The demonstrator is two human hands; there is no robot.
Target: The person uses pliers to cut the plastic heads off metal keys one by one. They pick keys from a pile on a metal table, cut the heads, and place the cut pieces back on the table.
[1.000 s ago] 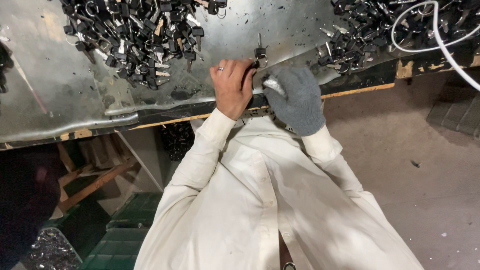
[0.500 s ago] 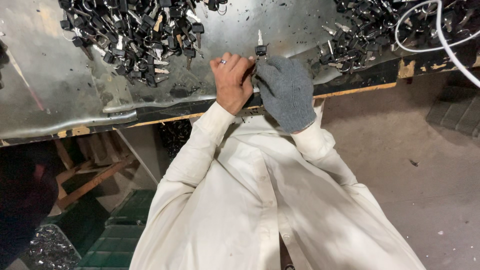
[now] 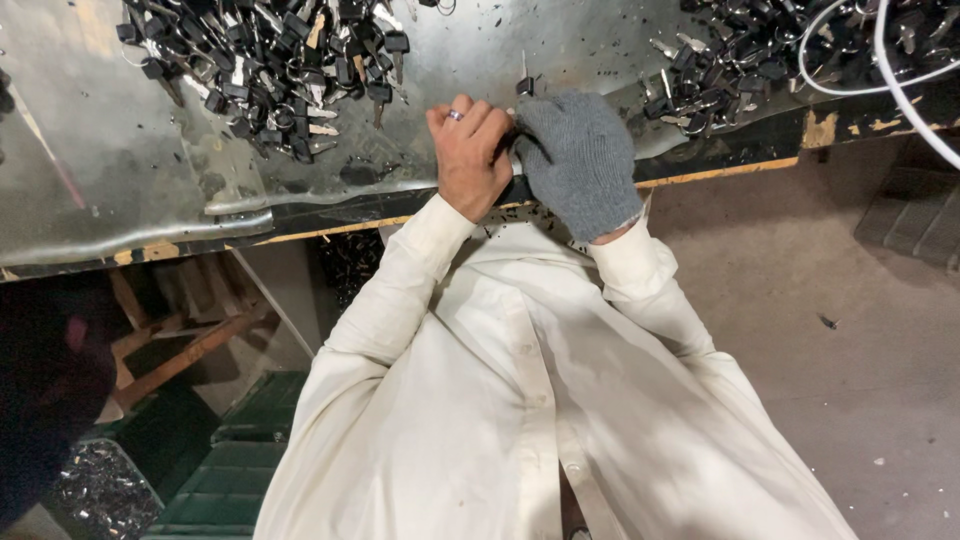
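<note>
Together my bare left hand (image 3: 470, 150) and gloved right hand (image 3: 580, 160) pinch one black-headed key (image 3: 524, 84) mid-frame; loosening fingers could drop it off the tabletop (image 3: 120, 200) edge.

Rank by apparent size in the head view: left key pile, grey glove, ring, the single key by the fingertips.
1. Left key pile, widest spread.
2. Grey glove on the right hand.
3. Single key, dark head, thin blade.
4. Ring on the bare left hand.
Key and ring look close; order unsure.
</note>
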